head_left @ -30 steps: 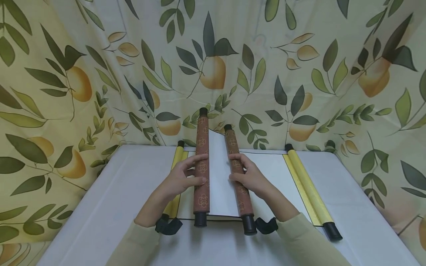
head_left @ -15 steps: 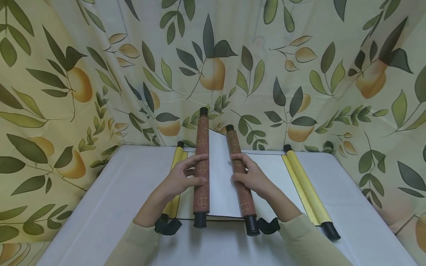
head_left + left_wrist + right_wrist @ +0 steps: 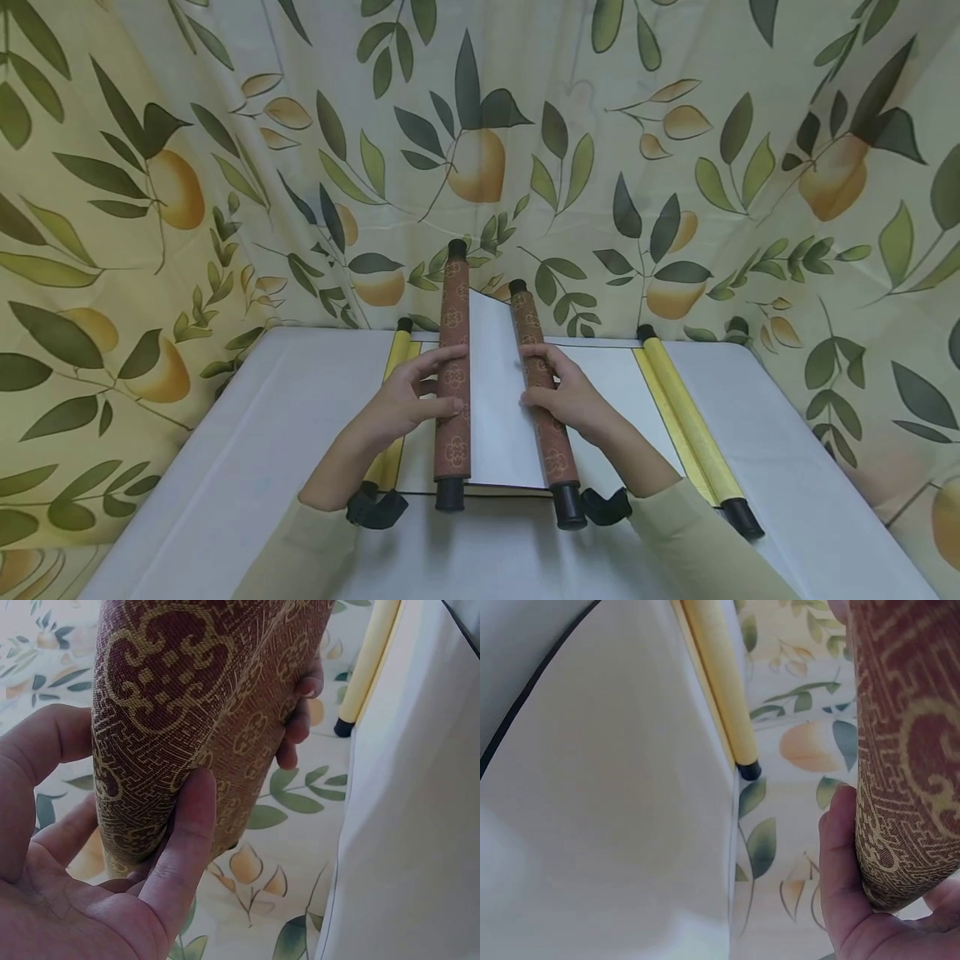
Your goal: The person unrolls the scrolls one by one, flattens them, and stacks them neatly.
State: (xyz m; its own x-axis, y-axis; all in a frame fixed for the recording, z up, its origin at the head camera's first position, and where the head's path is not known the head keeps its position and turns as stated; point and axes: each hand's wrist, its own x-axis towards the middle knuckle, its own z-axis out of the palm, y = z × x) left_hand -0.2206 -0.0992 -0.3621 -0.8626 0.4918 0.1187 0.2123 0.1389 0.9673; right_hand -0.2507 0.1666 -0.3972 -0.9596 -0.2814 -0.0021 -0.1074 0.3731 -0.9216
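A scroll with two red-brown patterned rollers is held up above the table, its white paper (image 3: pixel 497 392) stretched between them. My left hand (image 3: pixel 405 400) grips the left roller (image 3: pixel 454 375), thumb and fingers around it. Round the right roller (image 3: pixel 553 450) curl the fingers and thumb of my right hand (image 3: pixel 570 396). Both rollers have black end caps and tilt, their far ends pointing away. In the left wrist view the gold-patterned cloth (image 3: pixel 161 682) fills the space by the thumb. The right wrist view shows the other patterned roller (image 3: pixel 907 750) resting in the palm.
Beneath lies a second scroll, partly unrolled, with white paper (image 3: pixel 622 400) and yellow rollers; its right roller (image 3: pixel 693 417) is in plain sight, its left one (image 3: pixel 395 367) partly behind my left hand. A white table (image 3: pixel 300 375) carries it. Fruit-patterned cloth (image 3: pixel 480 83) hangs behind and at the sides.
My right hand has shifted slightly to the right with its roller, so the strip of paper between the rollers is a little wider. My left hand holds nearly still.
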